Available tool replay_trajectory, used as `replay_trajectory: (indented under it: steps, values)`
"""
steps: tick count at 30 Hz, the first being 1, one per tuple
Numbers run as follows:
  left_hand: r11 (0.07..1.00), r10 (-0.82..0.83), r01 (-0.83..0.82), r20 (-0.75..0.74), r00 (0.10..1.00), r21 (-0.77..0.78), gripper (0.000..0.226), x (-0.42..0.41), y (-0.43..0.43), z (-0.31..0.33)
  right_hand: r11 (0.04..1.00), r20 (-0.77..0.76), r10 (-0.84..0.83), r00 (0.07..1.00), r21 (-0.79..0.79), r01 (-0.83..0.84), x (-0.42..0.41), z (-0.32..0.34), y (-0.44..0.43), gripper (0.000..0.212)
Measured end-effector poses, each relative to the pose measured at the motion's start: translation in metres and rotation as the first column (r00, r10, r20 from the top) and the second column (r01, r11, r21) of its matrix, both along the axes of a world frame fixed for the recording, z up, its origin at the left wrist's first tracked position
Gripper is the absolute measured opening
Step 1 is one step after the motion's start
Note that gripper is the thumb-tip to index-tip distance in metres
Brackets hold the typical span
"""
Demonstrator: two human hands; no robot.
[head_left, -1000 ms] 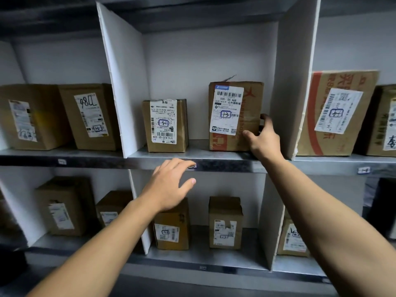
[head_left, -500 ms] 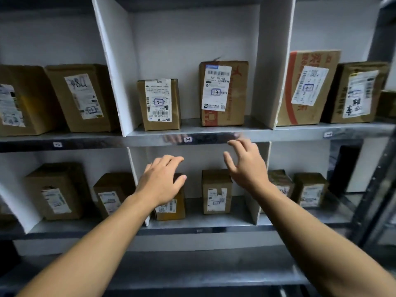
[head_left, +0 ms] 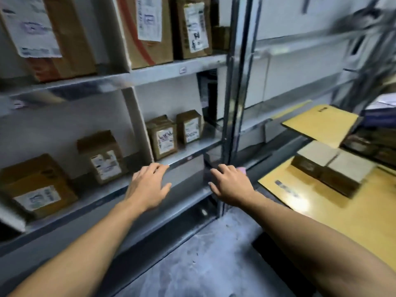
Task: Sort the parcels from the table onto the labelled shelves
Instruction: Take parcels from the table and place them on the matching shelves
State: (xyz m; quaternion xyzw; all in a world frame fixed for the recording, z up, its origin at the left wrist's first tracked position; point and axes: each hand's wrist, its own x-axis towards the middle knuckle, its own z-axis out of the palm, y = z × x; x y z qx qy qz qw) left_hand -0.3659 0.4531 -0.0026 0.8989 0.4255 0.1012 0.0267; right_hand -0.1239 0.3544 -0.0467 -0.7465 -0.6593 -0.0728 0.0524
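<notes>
My left hand (head_left: 147, 185) and my right hand (head_left: 230, 184) hover empty, fingers loosely spread, in front of the lower shelf edge (head_left: 188, 158). Labelled cardboard parcels stand on the metal shelves at left: two small ones (head_left: 162, 139) (head_left: 190, 129) right of a white divider (head_left: 139, 123), others (head_left: 102, 157) (head_left: 36, 187) left of it, bigger ones (head_left: 150, 28) (head_left: 192, 26) on the shelf above. On the yellow table (head_left: 342, 217) at right lies a parcel (head_left: 332, 168) with pale top flaps. The picture is motion-blurred.
A steel shelf upright (head_left: 235, 82) stands between shelves and table. A yellow board (head_left: 321, 123) lies beyond the table parcel, with dark stacked items (head_left: 377, 142) at far right. Grey concrete floor (head_left: 203, 264) lies between shelf base and table.
The view has swung right, bringing the table into sight. My right hand left the parcel on the middle shelf, and both hands have dropped to the lower shelf level.
</notes>
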Motion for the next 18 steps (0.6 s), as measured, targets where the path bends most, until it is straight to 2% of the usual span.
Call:
replay_trajectory:
  steps: [3, 8, 12, 18]
  values:
    - [0.99, -0.133, 0.13, -0.072, 0.988, -0.049, 0.055, 0.07, -0.014, -0.015, 0.988, -0.024, -0.139, 0.99, -0.074, 0.137, 0.056, -0.013, -0.048, 0.054]
    - [0.952, -0.301, 0.296, -0.065, 0.951, -0.085, 0.053, 0.203, -0.043, -0.031, 0.935, -0.031, -0.347, 0.937, -0.081, 0.344, 0.155, -0.024, -0.12, 0.045]
    - [0.904, -0.417, 0.411, -0.034, 0.908, -0.121, 0.052, 0.307, -0.081, -0.042, 0.862, -0.065, -0.503, 0.862, -0.112, 0.495, 0.233, -0.03, -0.174, 0.048]
    - [0.855, -0.51, 0.501, -0.038, 0.859, -0.132, 0.053, 0.42, -0.123, -0.06, 0.773, -0.083, -0.63, 0.772, -0.164, 0.613, 0.323, -0.042, -0.229, 0.049]
